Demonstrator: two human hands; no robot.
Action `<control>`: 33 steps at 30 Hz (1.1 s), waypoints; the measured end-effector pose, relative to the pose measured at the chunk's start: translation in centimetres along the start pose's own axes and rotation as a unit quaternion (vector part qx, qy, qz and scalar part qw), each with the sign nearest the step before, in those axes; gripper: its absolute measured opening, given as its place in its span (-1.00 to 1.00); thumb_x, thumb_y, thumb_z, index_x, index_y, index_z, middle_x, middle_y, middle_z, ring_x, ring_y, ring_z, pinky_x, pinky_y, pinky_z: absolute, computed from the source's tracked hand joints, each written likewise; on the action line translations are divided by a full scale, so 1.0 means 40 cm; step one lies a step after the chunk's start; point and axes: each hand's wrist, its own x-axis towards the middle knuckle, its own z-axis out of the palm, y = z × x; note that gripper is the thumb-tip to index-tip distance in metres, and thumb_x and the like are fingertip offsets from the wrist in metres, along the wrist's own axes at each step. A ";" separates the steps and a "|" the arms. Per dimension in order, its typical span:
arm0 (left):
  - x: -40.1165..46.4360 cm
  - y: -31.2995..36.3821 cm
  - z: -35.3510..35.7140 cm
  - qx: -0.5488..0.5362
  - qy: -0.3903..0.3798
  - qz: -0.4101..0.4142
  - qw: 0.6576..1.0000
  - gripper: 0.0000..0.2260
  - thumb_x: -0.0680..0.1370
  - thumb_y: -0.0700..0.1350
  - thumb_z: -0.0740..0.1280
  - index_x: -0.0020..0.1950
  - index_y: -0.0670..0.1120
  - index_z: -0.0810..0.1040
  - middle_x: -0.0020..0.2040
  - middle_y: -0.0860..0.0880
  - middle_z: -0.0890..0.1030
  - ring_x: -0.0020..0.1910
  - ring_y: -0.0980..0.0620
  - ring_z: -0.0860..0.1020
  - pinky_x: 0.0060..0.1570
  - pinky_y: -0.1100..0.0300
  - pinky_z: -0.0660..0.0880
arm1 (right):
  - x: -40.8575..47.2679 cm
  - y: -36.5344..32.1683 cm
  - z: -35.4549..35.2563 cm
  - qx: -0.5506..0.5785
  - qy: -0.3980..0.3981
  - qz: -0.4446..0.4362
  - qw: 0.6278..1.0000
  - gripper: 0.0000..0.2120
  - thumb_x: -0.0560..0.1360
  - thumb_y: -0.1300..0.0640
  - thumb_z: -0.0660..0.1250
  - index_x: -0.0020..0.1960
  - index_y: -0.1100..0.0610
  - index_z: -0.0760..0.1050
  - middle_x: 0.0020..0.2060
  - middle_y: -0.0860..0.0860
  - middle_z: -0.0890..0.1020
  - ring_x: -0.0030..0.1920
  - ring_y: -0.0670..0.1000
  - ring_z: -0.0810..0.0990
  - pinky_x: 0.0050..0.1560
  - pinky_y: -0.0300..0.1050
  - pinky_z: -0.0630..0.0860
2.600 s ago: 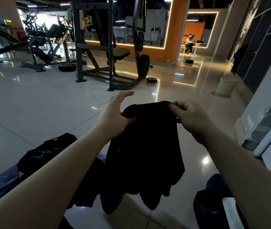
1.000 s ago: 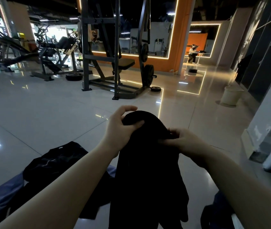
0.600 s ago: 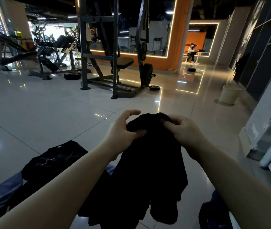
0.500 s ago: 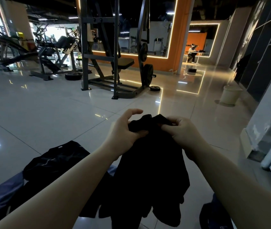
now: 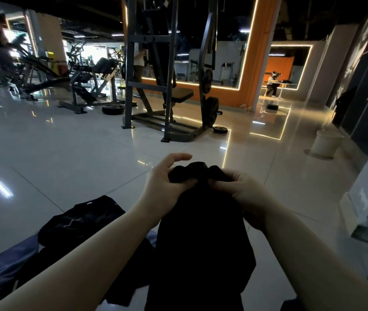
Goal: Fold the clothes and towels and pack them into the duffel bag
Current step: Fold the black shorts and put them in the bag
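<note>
A black garment hangs in front of me, bunched at its top edge. My left hand pinches that top edge between thumb and curled fingers, its index finger sticking out free. My right hand grips the same edge just to the right, the two hands almost touching. Below on the floor lie another black garment with a pale stripe and a grey-blue cloth. A dark corner of the duffel bag shows at the bottom edge, mostly hidden by my right forearm.
Glossy tiled floor stretches ahead. A dark weight machine with a bench stands in the middle distance, more gym machines at far left. A pale bin sits by dark shelving on the right. A person sits at a far table.
My hands have drawn closer together along the garment's top edge, gathering it into a tighter bunch. The cloth below now hangs narrower. The view has tilted slightly.
</note>
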 end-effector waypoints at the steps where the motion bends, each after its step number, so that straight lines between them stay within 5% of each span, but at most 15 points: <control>1: 0.002 -0.001 -0.006 0.004 0.006 0.003 1.000 -0.62 0.45 -0.35 0.42 0.19 -0.03 0.52 -0.20 -0.03 0.62 -0.24 0.09 0.63 -0.21 0.28 0.54 | 0.003 0.002 0.010 -0.006 0.003 -0.011 1.000 -0.82 0.49 0.30 0.32 0.08 0.22 0.57 -0.20 0.09 0.69 -0.27 0.00 0.67 -0.30 -0.22 0.61; 5: 0.000 0.010 -0.021 0.067 0.043 0.043 0.996 -0.79 0.47 -0.32 0.41 0.02 -0.06 0.61 -0.13 0.03 0.65 -0.14 0.22 0.60 -0.10 0.39 0.50 | 0.016 0.005 0.034 -0.034 0.040 -0.082 0.995 -0.90 0.48 0.27 0.35 -0.01 0.20 0.59 -0.22 0.07 0.69 -0.27 -0.02 0.67 -0.31 -0.25 0.58; 10: -0.002 0.023 -0.059 0.111 0.081 0.054 0.989 -0.74 0.51 -0.32 0.36 -0.15 0.06 0.61 -0.40 0.24 0.60 -0.39 0.32 0.54 -0.31 0.48 0.42 | 0.029 -0.015 0.043 0.030 0.010 -0.086 0.996 -0.66 0.30 0.17 0.39 0.06 0.21 0.57 -0.15 0.11 0.70 -0.22 0.02 0.69 -0.30 -0.20 0.60; 15: -0.001 0.026 -0.085 0.064 0.104 0.023 0.992 -0.84 0.51 -0.30 0.37 -0.08 -0.05 0.66 -0.38 0.11 0.62 -0.43 0.21 0.54 -0.41 0.38 0.43 | 0.040 -0.013 0.055 0.081 -0.028 -0.047 0.995 -0.56 0.26 0.16 0.39 0.14 0.21 0.55 -0.07 0.15 0.70 -0.13 0.08 0.69 -0.21 -0.13 0.62; 18: 0.003 0.022 -0.103 0.052 0.104 -0.002 0.993 -0.80 0.50 -0.37 0.35 -0.06 -0.09 0.65 -0.30 -0.01 0.65 -0.37 0.08 0.57 -0.38 0.25 0.52 | 0.048 0.000 0.060 0.025 0.014 -0.065 0.997 -0.77 0.43 0.20 0.37 0.09 0.18 0.55 -0.13 0.13 0.69 -0.21 0.04 0.67 -0.27 -0.16 0.60; 22: 0.009 0.008 -0.140 0.022 0.121 -0.080 0.989 -0.79 0.52 -0.38 0.33 -0.14 -0.08 0.62 -0.33 0.00 0.65 -0.39 0.11 0.58 -0.37 0.25 0.55 | 0.072 0.011 0.064 -0.124 0.113 -0.132 0.977 -0.92 0.53 0.22 0.34 0.02 0.16 0.57 -0.11 0.13 0.66 -0.11 0.10 0.63 -0.06 0.00 0.55; 28: 0.002 0.007 -0.161 0.208 0.090 -0.059 0.972 -0.61 0.47 -0.35 0.32 -0.10 0.20 0.55 0.04 0.07 0.63 0.00 0.07 0.60 -0.02 0.11 0.57 | 0.084 0.023 0.089 -0.273 0.138 -0.198 0.931 -0.88 0.53 0.26 0.31 -0.05 0.06 0.54 -0.14 0.02 0.63 -0.06 0.04 0.59 -0.03 -0.07 0.53; 31: -0.010 0.059 -0.146 0.188 0.038 0.071 0.979 -0.64 0.47 -0.24 0.35 0.10 0.21 0.53 0.17 0.24 0.55 0.24 0.25 0.45 0.16 0.38 0.36 | 0.077 0.018 0.103 -0.279 0.092 -0.198 0.935 -0.89 0.54 0.23 0.30 -0.06 0.03 0.53 -0.15 0.03 0.63 -0.09 0.04 0.60 -0.09 -0.10 0.54; 33: -0.010 0.066 -0.130 0.194 -0.011 0.079 0.978 -0.70 0.49 -0.14 0.40 0.17 0.16 0.52 0.13 0.22 0.58 0.19 0.32 0.48 0.15 0.48 0.35 | 0.066 0.014 0.111 -0.271 0.058 -0.207 0.938 -0.90 0.55 0.21 0.30 -0.04 0.02 0.53 -0.15 0.03 0.63 -0.11 0.02 0.61 -0.09 -0.10 0.54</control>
